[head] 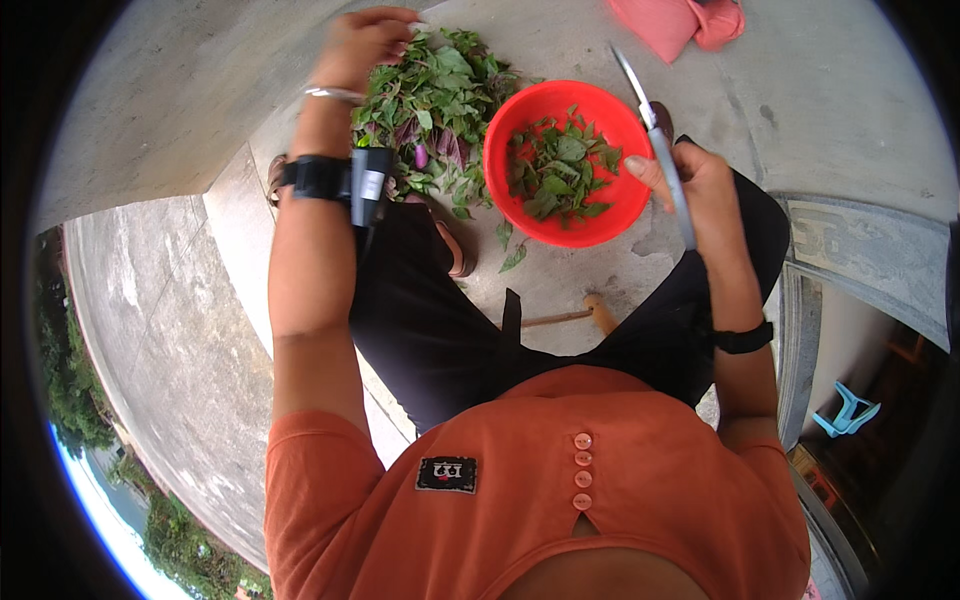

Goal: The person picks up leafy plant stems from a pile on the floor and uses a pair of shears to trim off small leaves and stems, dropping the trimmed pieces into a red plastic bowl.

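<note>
My left hand (369, 46) is at the top, at the far left edge of a pile of leafy green stems (442, 97). Motion blurs its fingers, so whether they pinch anything cannot be made out. Some leaves in the pile are purple, and a small purple eggplant-like vegetable (421, 156) shows among them. To the right of the pile stands a red plastic basin (570, 237) with loose green leaves (559, 169) inside. My right hand (701, 180), by the basin's right rim, grips a knife (671, 169) with a grey handle; its narrow blade points up and away from me.
Several loose leaves (514, 257) lie on the concrete floor (750, 97) near my feet. A pink bag (675, 22) rests beyond the basin. Part of a wooden stool (598, 311) shows between my legs. At right are a door frame (799, 330) and a light-blue plastic object (847, 411).
</note>
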Action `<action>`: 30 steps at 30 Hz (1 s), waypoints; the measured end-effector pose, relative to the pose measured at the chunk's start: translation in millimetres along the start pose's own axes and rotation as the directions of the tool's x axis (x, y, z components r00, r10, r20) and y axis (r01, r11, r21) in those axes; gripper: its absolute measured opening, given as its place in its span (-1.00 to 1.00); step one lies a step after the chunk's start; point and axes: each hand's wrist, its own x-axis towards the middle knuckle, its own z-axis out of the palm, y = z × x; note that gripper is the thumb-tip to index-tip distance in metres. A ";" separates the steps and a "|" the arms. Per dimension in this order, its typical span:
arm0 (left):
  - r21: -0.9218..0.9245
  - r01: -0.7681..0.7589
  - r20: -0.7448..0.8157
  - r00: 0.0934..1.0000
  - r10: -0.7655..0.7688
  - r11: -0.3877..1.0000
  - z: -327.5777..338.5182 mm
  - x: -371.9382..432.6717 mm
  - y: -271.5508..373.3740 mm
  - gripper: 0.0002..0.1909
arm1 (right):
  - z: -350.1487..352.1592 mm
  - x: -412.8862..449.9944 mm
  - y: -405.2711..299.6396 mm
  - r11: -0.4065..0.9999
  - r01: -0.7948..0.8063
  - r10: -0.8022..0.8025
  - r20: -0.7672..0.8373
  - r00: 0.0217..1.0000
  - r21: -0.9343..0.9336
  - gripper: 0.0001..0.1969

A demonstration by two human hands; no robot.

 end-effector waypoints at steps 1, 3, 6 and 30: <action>-0.013 -0.007 -0.081 0.997 0.006 1.000 -20.2 -11.7 9.3 -0.81 | -7.1 4.6 -6.2 1.000 -0.011 0.011 0.015 1.000 -0.025 -0.60; 0.066 0.027 -0.231 0.973 -0.011 0.997 -79.2 -39.8 19.6 -0.79 | -12.1 19.2 -19.3 0.984 -0.030 0.025 0.032 0.999 0.177 -0.44; 0.400 0.098 -0.168 0.985 -0.032 0.911 -133.5 -75.2 -39.4 -0.80 | -16.8 38.1 -35.0 0.970 -0.038 0.016 0.093 0.996 0.241 -0.49; 0.567 -0.396 0.542 0.839 0.035 0.722 128.5 78.0 -255.0 -0.74 | 11.1 89.7 -18.7 0.856 -0.387 0.270 0.341 0.900 0.344 -0.57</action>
